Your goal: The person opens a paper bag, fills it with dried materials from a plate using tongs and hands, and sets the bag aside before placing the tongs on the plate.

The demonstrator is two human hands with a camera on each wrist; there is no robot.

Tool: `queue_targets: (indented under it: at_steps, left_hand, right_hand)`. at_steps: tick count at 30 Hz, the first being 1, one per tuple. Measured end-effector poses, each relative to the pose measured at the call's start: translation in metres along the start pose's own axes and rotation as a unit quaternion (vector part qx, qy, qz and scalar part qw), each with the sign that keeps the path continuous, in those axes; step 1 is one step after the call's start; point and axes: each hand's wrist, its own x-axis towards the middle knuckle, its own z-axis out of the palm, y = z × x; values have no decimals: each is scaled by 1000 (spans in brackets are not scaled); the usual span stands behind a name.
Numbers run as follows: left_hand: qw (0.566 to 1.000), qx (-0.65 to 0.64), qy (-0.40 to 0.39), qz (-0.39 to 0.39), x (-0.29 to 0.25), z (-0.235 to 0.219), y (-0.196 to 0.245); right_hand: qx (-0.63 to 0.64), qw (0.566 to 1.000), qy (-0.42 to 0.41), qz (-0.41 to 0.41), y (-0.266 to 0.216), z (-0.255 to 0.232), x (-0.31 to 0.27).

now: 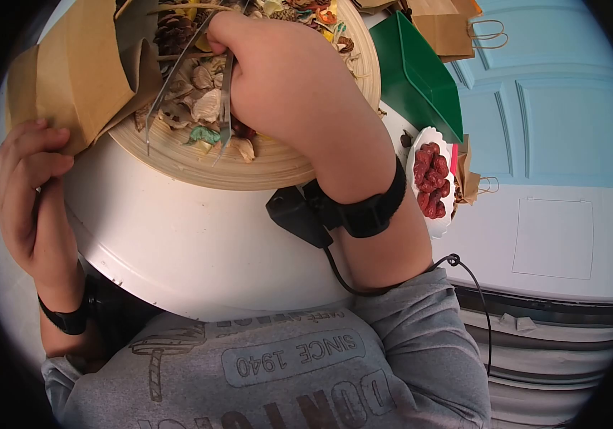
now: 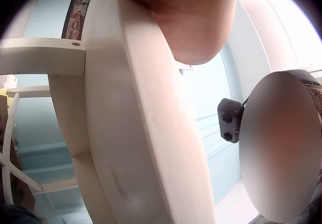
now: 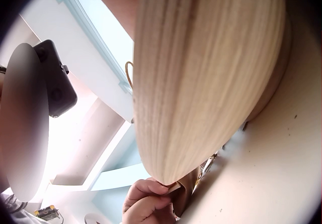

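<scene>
My right hand (image 1: 285, 79) reaches over a wide, round wooden bowl (image 1: 249, 179) and grips metal tongs (image 1: 226, 107). The two tong arms spread apart, their free ends pointing back toward my body over dried petals (image 1: 208, 106) and a pine cone (image 1: 175, 32). At the left, my left hand (image 1: 31, 186) holds the lower edge of a brown paper bag (image 1: 70, 79), which lies tilted against the bowl's rim. In the right wrist view, the left fingers (image 3: 146, 204) pinch the bag's edge beyond the bowl. The left wrist view shows only the base of that hand (image 2: 196, 28).
Right of the bowl stands a green container (image 1: 421, 79). Beside it is a white scalloped plate (image 1: 421, 225) with dark red pieces. Paper bags (image 1: 442, 36) with handles stand behind. The white table edge (image 1: 142, 286) runs close to my body, and a black cable (image 1: 489, 322) trails from my right wrist.
</scene>
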Motion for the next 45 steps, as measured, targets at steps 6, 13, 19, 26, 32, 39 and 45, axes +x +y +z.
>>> queue_targets:
  at_steps: [6,13,19,26,32,39,45]
  left_hand:
    - [1000,-1,1,-6,1,0,1]
    - [1000,3,0,-6,2,0,3]
    - [1000,8,-1,-16,4,0,7]
    - [1000,19,-9,-12,5,0,7]
    - [1000,27,-7,-12,4,0,5]
    - [1000,28,-8,-9,4,-1,4]
    - [1000,29,-11,-5,3,-1,1]
  right_hand:
    - [5,1000,-13,18,-2,-2,0]
    - [5,1000,-10,22,-2,-1,0]
    - [1,999,-32,37,-5,-5,2]
    - [13,999,-16,27,-2,-3,1]
    - [0,1000,-13,20,-3,-3,1]
    - [-18,999,-25,18,-4,-3,2]
    - [-26,997,-56,41,-5,-4,3]
